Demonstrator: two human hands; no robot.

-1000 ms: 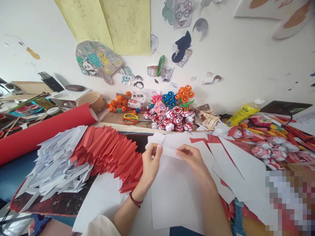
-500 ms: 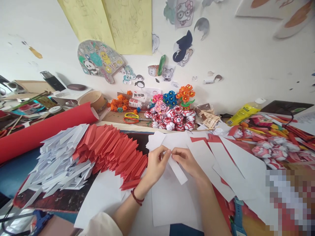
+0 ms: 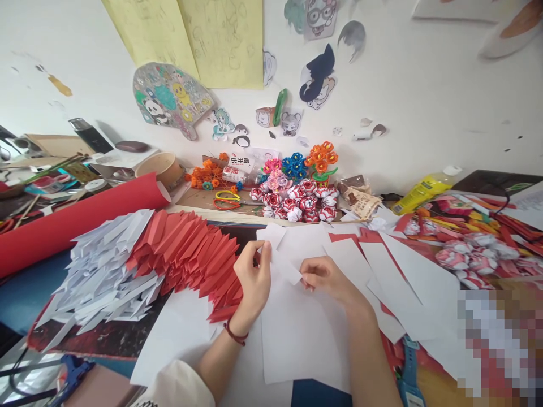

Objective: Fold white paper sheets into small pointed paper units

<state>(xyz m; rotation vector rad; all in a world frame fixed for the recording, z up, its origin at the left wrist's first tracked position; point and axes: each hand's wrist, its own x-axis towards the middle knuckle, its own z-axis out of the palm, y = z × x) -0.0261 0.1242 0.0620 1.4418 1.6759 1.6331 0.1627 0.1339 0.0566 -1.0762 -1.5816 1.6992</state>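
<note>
A small strip of white paper point(image 3: 287, 269) stretches between my two hands above the white sheets. My left hand point(image 3: 255, 280), with a dark red bracelet at its wrist, pinches the strip's upper left end. The lower right end sits in the curled fingers of my right hand point(image 3: 326, 277). Beneath both hands lies a large white sheet point(image 3: 305, 345). Left of them, folded red paper pieces point(image 3: 182, 249) stand in a dense row beside a heap of folded white paper pieces point(image 3: 106, 277).
A red paper roll point(image 3: 85, 220) lies at the left. Against the wall are red-and-white paper flowers point(image 3: 307, 200), scissors point(image 3: 227, 199) and a yellow bottle point(image 3: 424, 189). Fanned white sheets point(image 3: 418, 282) cover the right side, near a blue watch point(image 3: 409, 367).
My hands have drawn apart, the left one moving left and up a little, the right one slightly right. The strip has turned from hanging below the fingertips to lying between the hands.
</note>
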